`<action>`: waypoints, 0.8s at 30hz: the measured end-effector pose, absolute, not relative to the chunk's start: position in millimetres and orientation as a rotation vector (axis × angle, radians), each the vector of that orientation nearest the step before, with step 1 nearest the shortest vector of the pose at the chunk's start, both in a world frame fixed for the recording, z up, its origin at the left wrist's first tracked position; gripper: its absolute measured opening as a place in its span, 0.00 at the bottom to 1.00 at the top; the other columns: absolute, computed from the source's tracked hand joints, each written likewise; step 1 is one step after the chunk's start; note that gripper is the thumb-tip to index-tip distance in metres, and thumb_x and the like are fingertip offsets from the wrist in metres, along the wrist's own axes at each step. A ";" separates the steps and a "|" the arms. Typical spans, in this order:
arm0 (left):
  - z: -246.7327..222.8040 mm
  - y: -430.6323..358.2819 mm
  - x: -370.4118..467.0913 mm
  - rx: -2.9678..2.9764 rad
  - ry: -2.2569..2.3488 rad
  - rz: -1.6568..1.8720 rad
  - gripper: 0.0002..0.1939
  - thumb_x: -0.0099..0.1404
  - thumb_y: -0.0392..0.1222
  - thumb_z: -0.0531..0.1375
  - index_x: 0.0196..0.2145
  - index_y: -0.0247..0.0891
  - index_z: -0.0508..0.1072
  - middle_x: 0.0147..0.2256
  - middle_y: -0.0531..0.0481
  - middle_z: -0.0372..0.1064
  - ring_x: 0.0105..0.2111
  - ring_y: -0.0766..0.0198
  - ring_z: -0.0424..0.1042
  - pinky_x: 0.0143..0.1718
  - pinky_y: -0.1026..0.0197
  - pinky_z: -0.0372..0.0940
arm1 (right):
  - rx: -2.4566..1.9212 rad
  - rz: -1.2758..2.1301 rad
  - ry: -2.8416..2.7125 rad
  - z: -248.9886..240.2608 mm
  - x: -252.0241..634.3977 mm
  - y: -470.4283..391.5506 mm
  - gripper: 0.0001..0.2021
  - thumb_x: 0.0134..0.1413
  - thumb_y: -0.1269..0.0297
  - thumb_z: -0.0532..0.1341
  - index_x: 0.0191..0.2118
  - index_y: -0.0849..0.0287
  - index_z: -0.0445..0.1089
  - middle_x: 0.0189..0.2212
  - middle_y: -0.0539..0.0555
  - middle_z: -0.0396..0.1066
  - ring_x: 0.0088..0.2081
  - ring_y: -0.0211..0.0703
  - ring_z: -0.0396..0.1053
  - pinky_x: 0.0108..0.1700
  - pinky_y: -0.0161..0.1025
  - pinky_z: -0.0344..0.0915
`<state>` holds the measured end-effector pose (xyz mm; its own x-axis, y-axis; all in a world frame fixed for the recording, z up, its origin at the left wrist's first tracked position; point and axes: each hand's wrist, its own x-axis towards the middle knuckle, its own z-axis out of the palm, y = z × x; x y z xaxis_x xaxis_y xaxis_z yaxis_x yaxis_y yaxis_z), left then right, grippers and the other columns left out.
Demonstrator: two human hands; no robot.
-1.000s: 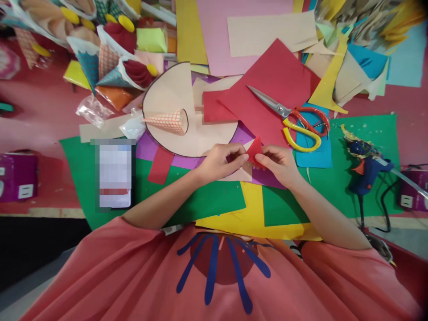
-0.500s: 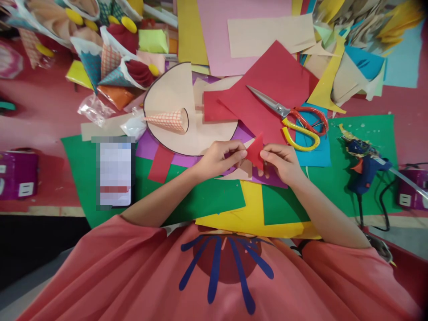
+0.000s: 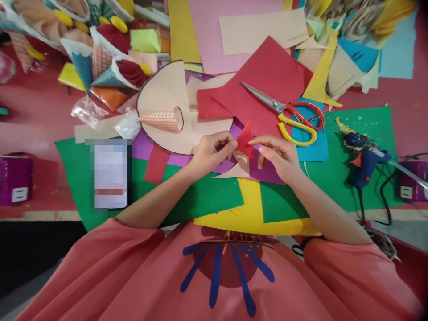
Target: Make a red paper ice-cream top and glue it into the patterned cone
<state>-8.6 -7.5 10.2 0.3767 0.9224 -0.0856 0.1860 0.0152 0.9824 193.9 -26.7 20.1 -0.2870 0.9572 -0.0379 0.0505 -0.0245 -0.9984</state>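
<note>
Pinched between thumb and index finger, the left hand holds a small triangular red paper piece by its left corner. The right hand closes on nothing: its fingers are parted, with the index fingertip at the piece's right edge; whether it touches, I cannot tell. So the piece lies between the hands, to the right of the left fingertips and left of the right ones, its longest edge running near to far and facing the right hand. It is up over the near side of a purple paper sheet.

Counted: one pair of scissors with one red and one yellow handle, nearer the right hand, its blades pointing far left; one blue hot-glue gun at the right; one smartphone, its screen blurred, at the left; one gingham paper cone, tip left, on one black-edged cream paper disc. Besides the held piece, there are one large red sheet and one red strip. Two purple boxes sit at the edges, left and right. The wrapped cones far left overlap too much to count.
</note>
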 end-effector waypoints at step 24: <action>14.3 -0.7 -3.5 1.176 1.049 0.778 0.17 0.57 0.51 0.66 0.28 0.36 0.67 0.20 0.55 0.70 0.20 0.69 0.73 0.20 0.69 0.63 | -1.051 0.983 -1.897 9.3 195.2 -23.3 0.14 0.57 0.72 0.57 0.43 0.52 0.75 0.43 0.53 0.77 0.43 0.43 0.74 0.44 0.42 0.71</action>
<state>-3.5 -0.7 14.3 0.3453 0.9086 -0.2351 0.0384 0.2366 0.9709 195.2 -23.3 9.3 -0.3881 0.8912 0.2350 0.3218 0.3700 -0.8715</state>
